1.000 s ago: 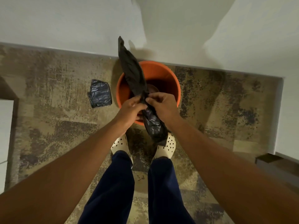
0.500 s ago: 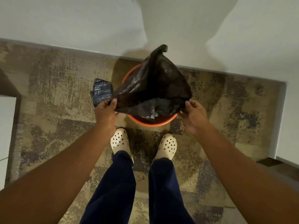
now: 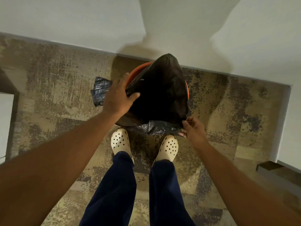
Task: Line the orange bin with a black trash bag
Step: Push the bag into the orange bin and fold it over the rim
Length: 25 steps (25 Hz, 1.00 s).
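Hidden and cut-off regions.
Black trash bag (image 3: 162,93) covers the orange bin (image 3: 138,70) except rim slivers at ten and three o'clock; both forearms leave frame.

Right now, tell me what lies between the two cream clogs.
Only bare patterned carpet lies between the left clog and right clog, seen in the head view.

A mottled carpet (image 3: 61,82) in tan, brown and grey patches covers the floor; a plain pale wall (image 3: 65,18) runs along the far edge, met by a thin grey baseboard (image 3: 48,43); soft shadows fall across the wall; at right the wall juts forward in a corner (image 3: 291,111); a white panel (image 3: 5,124) stands at the left edge.
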{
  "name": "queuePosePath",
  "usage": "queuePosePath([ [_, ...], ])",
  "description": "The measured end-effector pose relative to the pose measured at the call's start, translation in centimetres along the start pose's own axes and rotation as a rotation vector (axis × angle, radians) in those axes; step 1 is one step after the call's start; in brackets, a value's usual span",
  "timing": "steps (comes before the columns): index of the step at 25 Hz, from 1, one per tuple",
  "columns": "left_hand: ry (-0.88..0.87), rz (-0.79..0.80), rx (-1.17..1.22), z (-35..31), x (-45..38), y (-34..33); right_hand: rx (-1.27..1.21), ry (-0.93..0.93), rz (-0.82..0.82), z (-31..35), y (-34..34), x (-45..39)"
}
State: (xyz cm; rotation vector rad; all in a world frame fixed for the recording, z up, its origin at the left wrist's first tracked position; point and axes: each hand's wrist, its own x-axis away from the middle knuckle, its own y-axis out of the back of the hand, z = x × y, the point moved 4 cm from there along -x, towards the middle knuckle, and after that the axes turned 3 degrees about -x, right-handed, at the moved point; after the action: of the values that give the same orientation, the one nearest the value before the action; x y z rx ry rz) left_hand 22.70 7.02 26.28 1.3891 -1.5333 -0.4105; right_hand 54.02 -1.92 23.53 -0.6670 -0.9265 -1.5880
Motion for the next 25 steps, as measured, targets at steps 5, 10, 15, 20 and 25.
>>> queuePosePath([
  [5,0.273,0.041,0.387,-0.3,-4.0,-0.5,0.169,0.073,-0.304,2.3,0.4,-0.3],
  [10,0.26,0.117,0.608,-1.1,-4.1,-2.2,0.294,0.356,-0.161,10.1,-4.1,-3.3],
  [15,0.232,0.03,0.644,0.1,-4.2,-2.1,0.15,0.185,-0.302,10.8,-3.5,-7.9],
  [20,0.178,-0.082,0.407,2.5,-7.6,-1.2,0.337,0.204,-0.129,11.1,-1.5,-12.2],
  [25,0.035,-0.146,0.182,3.1,-13.8,-1.9,0.568,0.324,-0.184,14.6,-1.6,-17.1],
])
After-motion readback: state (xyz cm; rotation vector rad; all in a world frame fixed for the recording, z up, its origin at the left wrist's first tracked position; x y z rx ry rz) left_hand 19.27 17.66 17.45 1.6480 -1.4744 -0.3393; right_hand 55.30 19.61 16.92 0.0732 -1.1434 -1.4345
